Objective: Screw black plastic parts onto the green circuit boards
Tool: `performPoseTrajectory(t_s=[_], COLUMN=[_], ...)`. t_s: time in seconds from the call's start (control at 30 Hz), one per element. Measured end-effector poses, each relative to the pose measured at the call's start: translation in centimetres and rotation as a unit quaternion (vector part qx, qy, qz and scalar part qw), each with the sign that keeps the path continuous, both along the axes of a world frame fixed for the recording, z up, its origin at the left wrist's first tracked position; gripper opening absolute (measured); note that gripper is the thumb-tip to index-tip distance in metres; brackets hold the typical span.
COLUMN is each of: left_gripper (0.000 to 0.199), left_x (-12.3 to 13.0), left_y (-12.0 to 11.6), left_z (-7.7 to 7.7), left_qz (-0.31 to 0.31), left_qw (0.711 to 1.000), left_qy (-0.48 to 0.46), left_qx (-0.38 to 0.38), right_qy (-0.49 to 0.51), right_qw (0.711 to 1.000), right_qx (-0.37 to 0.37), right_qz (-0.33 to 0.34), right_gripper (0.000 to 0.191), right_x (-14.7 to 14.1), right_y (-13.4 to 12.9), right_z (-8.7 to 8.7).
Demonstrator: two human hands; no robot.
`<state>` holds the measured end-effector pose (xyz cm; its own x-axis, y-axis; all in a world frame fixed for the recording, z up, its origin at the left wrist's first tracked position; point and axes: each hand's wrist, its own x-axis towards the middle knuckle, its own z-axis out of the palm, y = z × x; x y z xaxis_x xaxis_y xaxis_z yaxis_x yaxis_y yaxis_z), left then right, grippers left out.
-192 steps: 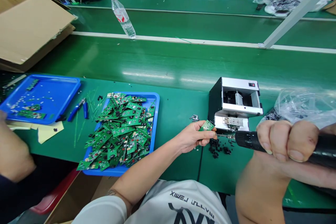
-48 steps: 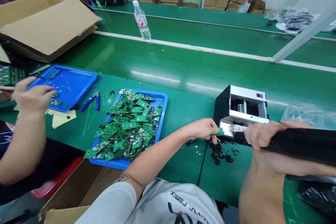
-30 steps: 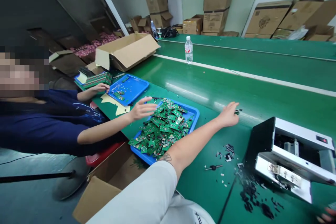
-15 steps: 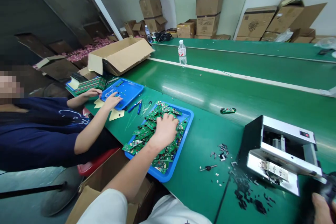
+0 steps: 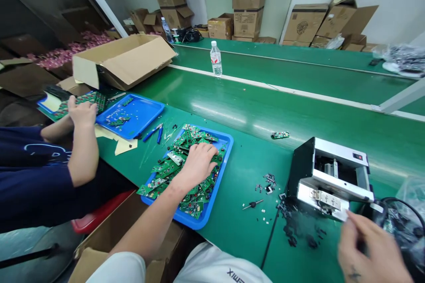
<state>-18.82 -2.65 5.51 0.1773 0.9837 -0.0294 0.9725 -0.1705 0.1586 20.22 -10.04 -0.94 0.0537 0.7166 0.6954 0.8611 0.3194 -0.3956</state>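
Observation:
My left hand (image 5: 199, 164) reaches over a blue tray (image 5: 223, 172) heaped with green circuit boards (image 5: 166, 166). Its fingers are spread and bent down onto the boards, with the fingertips near the upper right of the pile. At the lower right, my right hand (image 5: 368, 245) is blurred, its thumb and index finger brought together beside the front of a silver and black machine (image 5: 341, 163). Whether anything is between those fingers is too small to tell. A single circuit board (image 5: 280, 135) lies behind the machine's left side.
Black scraps (image 5: 292, 230) and a small black-handled tool (image 5: 253, 204) lie left of the machine. A co-worker's hand (image 5: 83, 112) is by another blue tray (image 5: 146, 117) at left. Blue pliers (image 5: 156, 131), a bottle (image 5: 215, 59) and an open carton (image 5: 133, 59) stand or lie behind.
My right hand has come further into view beside the machine. My left hand stays over the boards. The co-worker's hands have moved off their tray to the left. The view has shifted right.

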Motion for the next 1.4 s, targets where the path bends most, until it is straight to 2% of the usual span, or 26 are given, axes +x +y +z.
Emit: performPoseTrajectory(t_s=[0.1, 0.17, 0.27, 0.37, 0.47, 0.57, 0.7, 0.87, 0.97, 1.1, 1.2, 1.3, 1.4], left_gripper=[0.027, 0.03, 0.032, 0.033, 0.027, 0.023, 0.029, 0.037, 0.04, 0.041, 0.043, 0.044, 0.042], left_x=[2.4, 4.2, 6.5, 7.5, 7.5, 7.4, 7.3, 7.1, 7.1, 7.3, 7.6, 8.0, 8.2], left_y=[0.6, 1.1, 1.8, 2.2, 2.2, 2.1, 2.1, 2.1, 2.0, 1.5, 1.2, 0.9, 0.7], left_z=[-0.5, -1.5, -3.5, -5.3, -6.2, -6.4, -6.3, -6.0, -5.9, -5.7, -5.7, -5.7, -5.8], left_qz=[-0.05, -0.082, -0.096, -0.071, -0.076, -0.066, -0.012, 0.016, 0.01, -0.018, -0.015, -0.005, -0.029], left_qw=[0.993, 0.979, 0.943, 0.904, 0.871, 0.838, 0.77, 0.718, 0.703, 0.702, 0.699, 0.691, 0.691], left_qy=[-0.103, -0.181, -0.305, -0.395, -0.453, -0.496, -0.56, -0.621, -0.622, -0.593, -0.585, -0.591, -0.591], left_qx=[-0.013, -0.041, -0.094, -0.146, -0.173, -0.219, -0.307, -0.314, -0.345, -0.394, -0.41, -0.415, -0.415], right_qy=[-0.125, -0.18, -0.24, -0.28, -0.306, -0.318, -0.323, -0.315, -0.293, -0.237, -0.185, -0.136, -0.095], right_qw=[0.974, 0.952, 0.928, 0.911, 0.898, 0.892, 0.889, 0.89, 0.9, 0.923, 0.938, 0.943, 0.941], right_qx=[-0.087, -0.126, -0.17, -0.206, -0.227, -0.234, -0.229, -0.207, -0.189, -0.163, -0.147, -0.138, -0.142], right_qz=[0.166, 0.214, 0.227, 0.22, 0.218, 0.22, 0.231, 0.255, 0.263, 0.255, 0.253, 0.269, 0.292], right_gripper=[0.028, 0.025, 0.022, 0.022, 0.022, 0.023, 0.023, 0.024, 0.024, 0.024, 0.022, 0.02, 0.02], right_x=[-5.4, -8.2, -10.4, -10.7, -10.4, -10.2, -10.1, -9.9, -10.0, -9.9, -9.5, -9.1, -8.8], right_y=[1.1, 2.6, 5.0, 6.5, 6.8, 6.6, 6.4, 6.7, 6.8, 6.0, 5.1, 4.4, 4.1], right_z=[0.5, -0.2, -1.8, -2.8, -2.9, -2.7, -2.8, -3.0, -2.9, -2.1, -1.1, -0.3, -0.1])
